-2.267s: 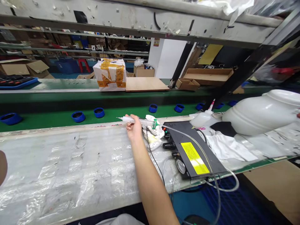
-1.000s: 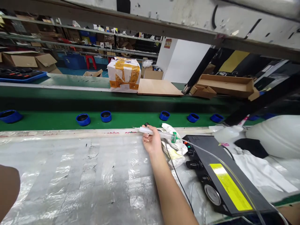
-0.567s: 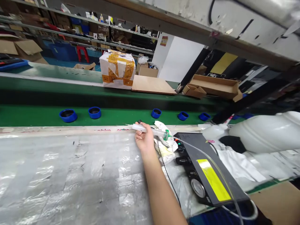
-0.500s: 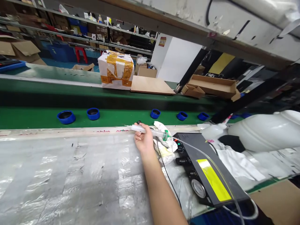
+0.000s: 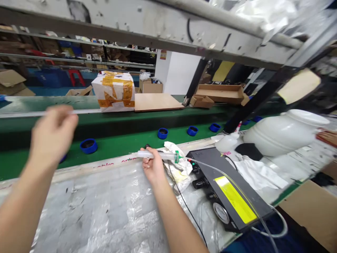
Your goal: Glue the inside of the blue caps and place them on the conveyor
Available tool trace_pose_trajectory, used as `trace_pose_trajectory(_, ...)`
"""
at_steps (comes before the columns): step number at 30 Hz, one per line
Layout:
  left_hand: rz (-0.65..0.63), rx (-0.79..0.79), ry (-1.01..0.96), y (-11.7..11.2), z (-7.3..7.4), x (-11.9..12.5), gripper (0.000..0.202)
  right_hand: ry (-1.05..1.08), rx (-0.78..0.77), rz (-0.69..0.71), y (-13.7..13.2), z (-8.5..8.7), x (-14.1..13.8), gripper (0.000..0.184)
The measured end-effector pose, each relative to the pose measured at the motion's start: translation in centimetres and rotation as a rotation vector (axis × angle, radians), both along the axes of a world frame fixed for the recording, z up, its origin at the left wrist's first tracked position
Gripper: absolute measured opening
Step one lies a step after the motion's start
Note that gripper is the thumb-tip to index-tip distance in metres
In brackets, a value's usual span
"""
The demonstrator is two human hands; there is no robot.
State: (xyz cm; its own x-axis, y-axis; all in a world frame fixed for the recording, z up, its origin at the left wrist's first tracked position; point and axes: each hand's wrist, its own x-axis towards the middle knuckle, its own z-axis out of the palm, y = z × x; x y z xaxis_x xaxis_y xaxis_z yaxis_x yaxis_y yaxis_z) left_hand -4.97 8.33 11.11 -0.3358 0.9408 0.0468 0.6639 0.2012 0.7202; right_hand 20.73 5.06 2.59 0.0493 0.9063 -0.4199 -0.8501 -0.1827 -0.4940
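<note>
My right hand is closed around a clear dispensing syringe with a green cap on its right end, from which a thin clear tube runs. The syringe lies nearly level above the front edge of the green belt. Up at the left, my left hand is raised over the belt, smeared by motion; I cannot make out whether its fingers hold anything. Nearest to it is a blue ring-shaped part with a dark inside, and another blue part shows partly behind the wrist.
Right of the syringe sits a black dispenser box with a gauge, beside crumpled tissue. A white jug lies further right. More blue rings stand along the belt. A taped carton stands behind; a beam crosses overhead.
My left hand has come into view at the left. The view has turned to the right, so the scene sits further left. My right hand still holds the syringe.
</note>
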Motion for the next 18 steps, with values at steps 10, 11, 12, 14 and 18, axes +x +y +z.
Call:
trace_pose_trajectory(10,-0.234,0.119,0.579,2.8,-10.0,-0.8,0.054,-0.026,0.021,-0.017,-0.3,0.6,-0.2,0.027)
trace_pose_trajectory(11,-0.274,0.159,0.495,2.5,-10.4,-0.5,0.054,-0.038,0.031,-0.020,-0.4,0.7,-0.2,0.028)
trace_pose_trajectory(12,-0.316,0.205,0.413,2.0,-10.7,0.1,0.055,-0.055,0.044,-0.025,-0.4,0.8,-0.2,0.029)
trace_pose_trajectory(14,-0.399,0.286,0.270,0.9,-11.1,1.3,0.065,-0.105,0.081,-0.045,-0.6,0.9,-0.5,0.030)
trace_pose_trajectory(18,-0.396,0.275,0.020,-0.8,-11.6,2.9,0.079,-0.242,0.170,-0.086,-1.4,0.8,-1.6,0.033)
